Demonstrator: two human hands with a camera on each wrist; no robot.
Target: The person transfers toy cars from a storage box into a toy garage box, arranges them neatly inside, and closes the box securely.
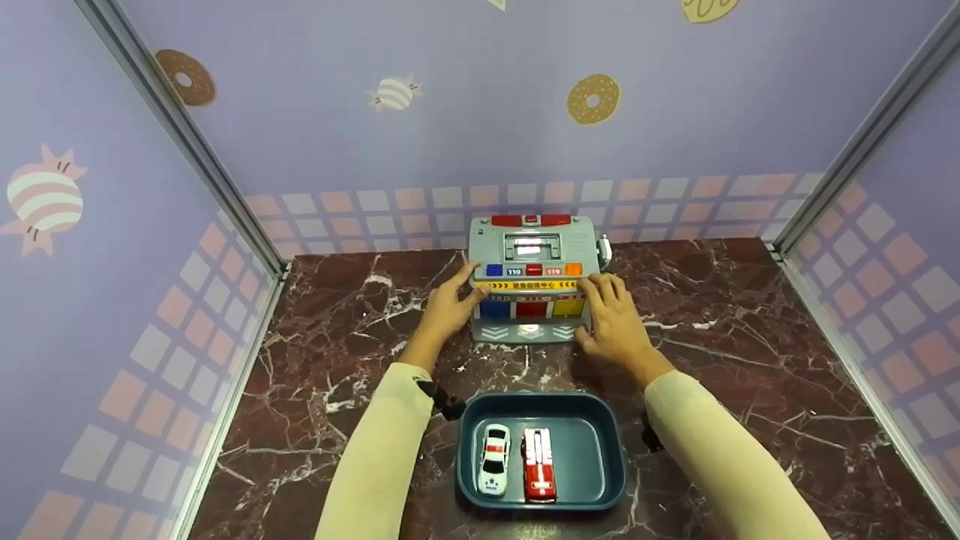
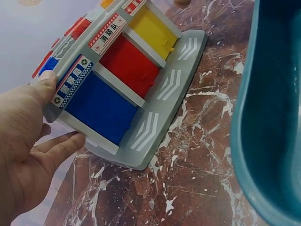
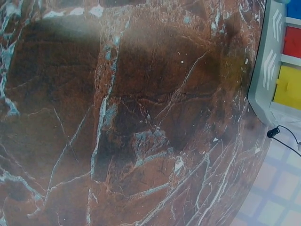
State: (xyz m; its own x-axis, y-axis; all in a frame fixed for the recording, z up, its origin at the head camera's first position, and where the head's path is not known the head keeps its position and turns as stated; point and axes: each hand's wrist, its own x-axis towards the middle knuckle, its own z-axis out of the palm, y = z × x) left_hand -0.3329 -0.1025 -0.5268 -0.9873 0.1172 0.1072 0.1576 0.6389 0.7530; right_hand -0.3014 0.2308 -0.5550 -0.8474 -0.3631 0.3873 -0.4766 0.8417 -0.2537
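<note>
A grey toy garage (image 1: 532,285) stands near the back wall, with blue, red and yellow doors, a yellow sign strip and coloured lights on its roof. My left hand (image 1: 450,307) grips its left front corner. In the left wrist view that thumb (image 2: 46,84) lies by the blue-and-white sign, and the fingers (image 2: 66,147) reach along the side wall. At the right front corner my right hand (image 1: 619,322) holds the roof edge with its fingers, the thumb lower by the front ramp. The right wrist view shows the garage's ramp (image 3: 268,66) but not the hand.
Nearer me, between my forearms, sits a dark teal tray (image 1: 581,454) with a white police car (image 1: 493,459) and a red fire truck (image 1: 538,465) side by side. A white part (image 1: 604,251) juts from the garage's right side. Purple patterned walls (image 1: 495,135) enclose the marbled table (image 1: 720,330).
</note>
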